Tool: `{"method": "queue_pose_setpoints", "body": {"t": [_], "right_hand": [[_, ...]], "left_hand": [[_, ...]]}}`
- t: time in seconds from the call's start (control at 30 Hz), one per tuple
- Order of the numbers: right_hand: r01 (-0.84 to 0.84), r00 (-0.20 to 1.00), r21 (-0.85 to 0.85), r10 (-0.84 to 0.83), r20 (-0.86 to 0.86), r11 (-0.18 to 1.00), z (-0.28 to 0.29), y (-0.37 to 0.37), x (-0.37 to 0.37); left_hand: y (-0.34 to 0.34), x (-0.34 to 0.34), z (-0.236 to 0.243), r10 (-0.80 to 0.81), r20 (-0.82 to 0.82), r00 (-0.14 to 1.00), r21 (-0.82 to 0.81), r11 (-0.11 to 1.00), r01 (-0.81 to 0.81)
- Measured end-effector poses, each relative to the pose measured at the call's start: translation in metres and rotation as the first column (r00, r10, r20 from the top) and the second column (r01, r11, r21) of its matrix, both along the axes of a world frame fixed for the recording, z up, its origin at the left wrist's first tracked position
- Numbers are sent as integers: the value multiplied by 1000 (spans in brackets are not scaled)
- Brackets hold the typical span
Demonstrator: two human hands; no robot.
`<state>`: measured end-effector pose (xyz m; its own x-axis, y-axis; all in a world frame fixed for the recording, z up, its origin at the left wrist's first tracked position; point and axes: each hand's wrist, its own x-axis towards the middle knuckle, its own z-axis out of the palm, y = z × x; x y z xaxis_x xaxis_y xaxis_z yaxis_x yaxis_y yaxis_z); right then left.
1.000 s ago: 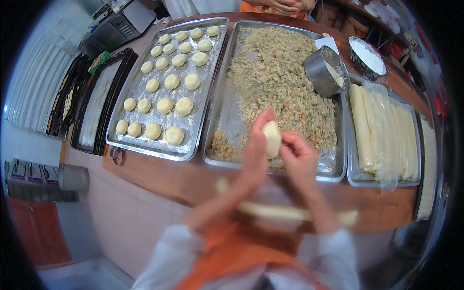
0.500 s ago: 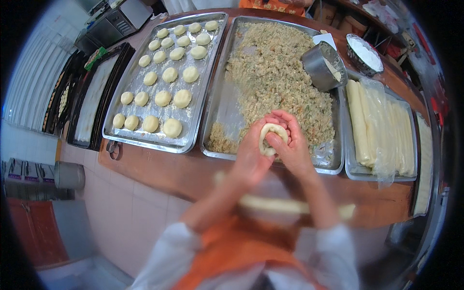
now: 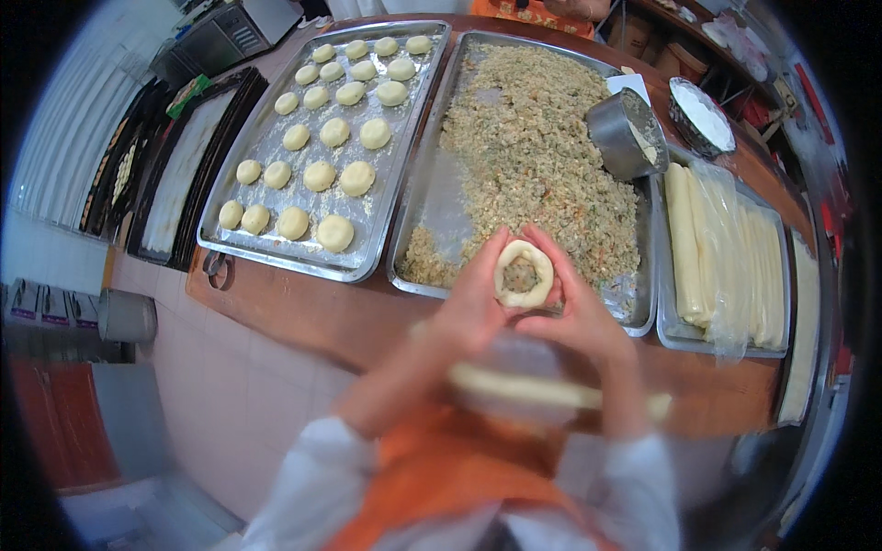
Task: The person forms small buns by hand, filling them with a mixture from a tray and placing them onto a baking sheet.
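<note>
Between my two hands sits a round dough cup (image 3: 524,275) with crumbly filling showing in its open top. My left hand (image 3: 475,298) wraps its left side, and my right hand (image 3: 579,308) curves round the right side with the thumb off the opening. Both hands are over the near edge of a metal tray of filling (image 3: 551,138). Below my wrists a pale dough rope (image 3: 528,387) lies on the near edge of the wooden table, partly covered by my arms.
To the left, a metal tray (image 3: 367,234) bears several rows of round dough pieces. A metal cup (image 3: 617,138) rests on the filling at right. Beyond it are a bowl of white powder (image 3: 703,115) and a tray of long dough rolls (image 3: 684,248) under plastic. A metal ring (image 3: 217,269) lies near the left edge.
My right thumb has come out of the dough cup and moved down beside it. The opening now faces up, and its filling shows.
</note>
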<state>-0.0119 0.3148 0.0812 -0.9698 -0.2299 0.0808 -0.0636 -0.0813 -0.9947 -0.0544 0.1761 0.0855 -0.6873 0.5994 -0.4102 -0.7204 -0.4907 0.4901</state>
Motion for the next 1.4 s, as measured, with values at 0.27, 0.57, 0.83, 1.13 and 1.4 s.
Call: {"method": "queue_pose_setpoints", "body": {"t": [0.27, 0.57, 0.83, 1.13, 1.4], "right_hand": [[307, 918, 492, -116, -380, 814, 5, 0, 7], [226, 833, 791, 308, -459, 569, 42, -13, 5], [515, 749, 253, -288, -596, 819, 26, -35, 10], [313, 876, -137, -341, -340, 940, 11, -51, 12], [303, 843, -160, -343, -415, 939, 8, -72, 19]], "left_hand": [[-2, 21, 4, -176, -279, 944, -127, 981, 145], [-21, 25, 8, -454, -390, 801, -347, 879, 328], [-17, 52, 0, 84, -228, 970, 64, 995, -71], [-16, 69, -3, 100, -724, 682, -273, 867, -417], [-40, 64, -19, -158, -792, 590, -411, 853, -323]]}}
